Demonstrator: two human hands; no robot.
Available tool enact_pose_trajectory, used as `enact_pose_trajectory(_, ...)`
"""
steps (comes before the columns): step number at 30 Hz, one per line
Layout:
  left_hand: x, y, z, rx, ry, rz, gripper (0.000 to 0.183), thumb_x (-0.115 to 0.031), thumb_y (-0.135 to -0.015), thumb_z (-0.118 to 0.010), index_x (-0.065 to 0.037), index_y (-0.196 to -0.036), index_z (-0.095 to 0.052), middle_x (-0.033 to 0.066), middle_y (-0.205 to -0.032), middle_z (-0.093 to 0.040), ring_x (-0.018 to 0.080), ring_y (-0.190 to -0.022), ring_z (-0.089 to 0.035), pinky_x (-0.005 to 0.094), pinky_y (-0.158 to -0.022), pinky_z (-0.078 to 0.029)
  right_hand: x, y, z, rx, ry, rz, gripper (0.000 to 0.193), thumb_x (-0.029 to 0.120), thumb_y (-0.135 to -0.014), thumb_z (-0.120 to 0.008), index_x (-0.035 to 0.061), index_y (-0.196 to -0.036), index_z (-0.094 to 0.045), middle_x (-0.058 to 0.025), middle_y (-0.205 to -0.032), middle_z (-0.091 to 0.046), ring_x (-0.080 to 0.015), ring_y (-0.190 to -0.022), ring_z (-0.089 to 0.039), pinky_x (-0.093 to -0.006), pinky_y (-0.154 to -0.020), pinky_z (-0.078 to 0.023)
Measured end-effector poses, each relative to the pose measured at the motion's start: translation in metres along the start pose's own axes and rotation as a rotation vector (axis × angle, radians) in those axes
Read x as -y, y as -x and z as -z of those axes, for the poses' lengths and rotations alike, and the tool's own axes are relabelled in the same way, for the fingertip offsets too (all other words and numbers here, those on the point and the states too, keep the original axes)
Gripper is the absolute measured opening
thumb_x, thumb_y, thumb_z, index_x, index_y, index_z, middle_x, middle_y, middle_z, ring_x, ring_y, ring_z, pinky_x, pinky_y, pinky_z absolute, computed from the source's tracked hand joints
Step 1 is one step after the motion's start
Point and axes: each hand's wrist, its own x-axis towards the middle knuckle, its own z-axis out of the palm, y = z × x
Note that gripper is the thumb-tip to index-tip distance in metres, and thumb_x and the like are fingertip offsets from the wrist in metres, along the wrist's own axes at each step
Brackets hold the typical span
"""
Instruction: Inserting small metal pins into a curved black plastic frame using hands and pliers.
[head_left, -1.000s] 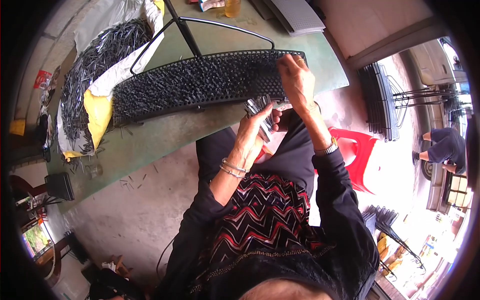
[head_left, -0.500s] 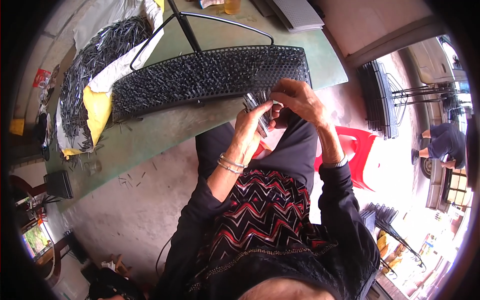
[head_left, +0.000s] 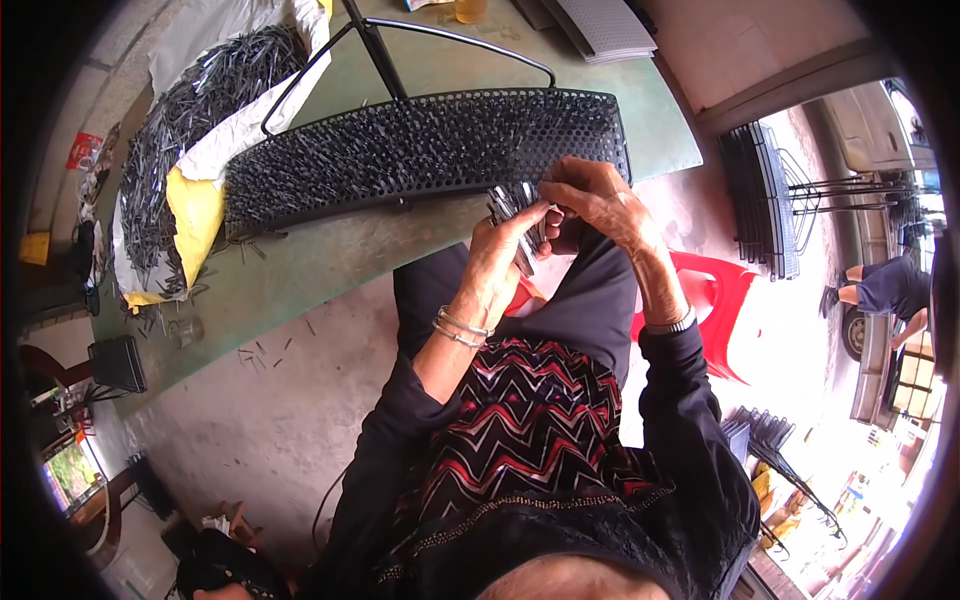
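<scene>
My left hand (head_left: 500, 245) is closed around a bundle of thin dark strips (head_left: 511, 203), their ends sticking out past the fingers. Close against it, my right hand (head_left: 597, 200) pinches with thumb and forefinger at the left thumb; what lies in that pinch is too small to make out. Just beyond both hands lies a long, curved black perforated panel (head_left: 420, 145) with a black wire frame (head_left: 378, 60). Dark strips fill most of its holes, while bare holes show toward its right end.
An open white and yellow sack (head_left: 197, 220) heaped with dark strips (head_left: 215, 90) lies left on the green table (head_left: 330, 265). Grey perforated sheets (head_left: 600, 30) and a glass of amber liquid (head_left: 468, 11) stand at the back. A red chair (head_left: 715, 310) is at right; a person (head_left: 890, 288) is farther off.
My right hand's fingers have shifted slightly beside the left thumb. The bundle stays in my left hand. The person far right has an arm reaching lower.
</scene>
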Motion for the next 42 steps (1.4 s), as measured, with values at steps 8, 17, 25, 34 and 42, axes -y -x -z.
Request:
enact_pose_trajectory(8,0.000,0.003,-0.004,-0.009,0.011,-0.024,0.017,-0.010,-0.087,-0.069,-0.006,-0.102,-0.062,0.0046,-0.083,-0.066,0.0141,-0.068,-0.062,0.0258,-0.055,-0.047,0.002,0.003,-0.002,-0.036,0.042,0.014,0.019,0.016,-0.090,-0.061,-0.0027,-0.092,-0.062,-0.0042,-0.077,-0.063,-0.0106,-0.071,-0.060,-0.0256,-0.066,-0.048)
enact_pose_trajectory(17,0.001,0.003,-0.002,-0.064,-0.040,-0.061,0.021,-0.017,-0.086,-0.069,-0.002,-0.101,-0.066,0.0085,-0.086,-0.070,0.0148,-0.072,-0.067,0.0264,-0.057,-0.051,0.001,0.003,0.002,-0.271,0.046,0.130,0.013,0.010,-0.091,-0.059,-0.0028,-0.094,-0.060,-0.0070,-0.079,-0.065,-0.0124,-0.070,-0.063,-0.0265,-0.066,-0.050)
enact_pose_trajectory(25,0.010,-0.001,-0.004,-0.013,0.223,0.026,0.020,-0.010,-0.088,-0.064,0.002,-0.103,-0.062,0.0166,-0.091,-0.069,0.0235,-0.079,-0.069,0.0351,-0.069,-0.059,-0.010,-0.046,0.003,-0.817,0.376,0.503,0.008,0.005,-0.090,-0.060,0.0024,-0.097,-0.059,-0.0092,-0.082,-0.068,-0.0164,-0.067,-0.066,-0.0297,-0.063,-0.051)
enact_pose_trajectory(34,0.006,0.002,-0.001,0.005,0.105,0.054,0.015,-0.012,-0.091,-0.062,-0.001,-0.102,-0.062,0.0123,-0.088,-0.067,0.0192,-0.077,-0.065,0.0308,-0.069,-0.055,-0.020,-0.059,-0.006,-0.748,0.778,0.443,0.012,0.012,-0.085,-0.065,0.0112,-0.097,-0.062,-0.0101,-0.092,-0.058,-0.0326,-0.083,-0.062,-0.0410,-0.071,-0.052)
enact_pose_trajectory(42,0.004,0.001,0.002,-0.006,0.042,-0.042,0.019,-0.013,-0.087,-0.068,0.000,-0.100,-0.065,0.0120,-0.088,-0.070,0.0166,-0.074,-0.067,0.0264,-0.056,-0.051,0.012,-0.008,0.005,-0.206,0.387,0.140,0.020,0.019,-0.086,-0.066,0.0056,-0.101,-0.065,-0.0125,-0.083,-0.066,-0.0162,-0.074,-0.062,-0.0306,-0.067,-0.048)
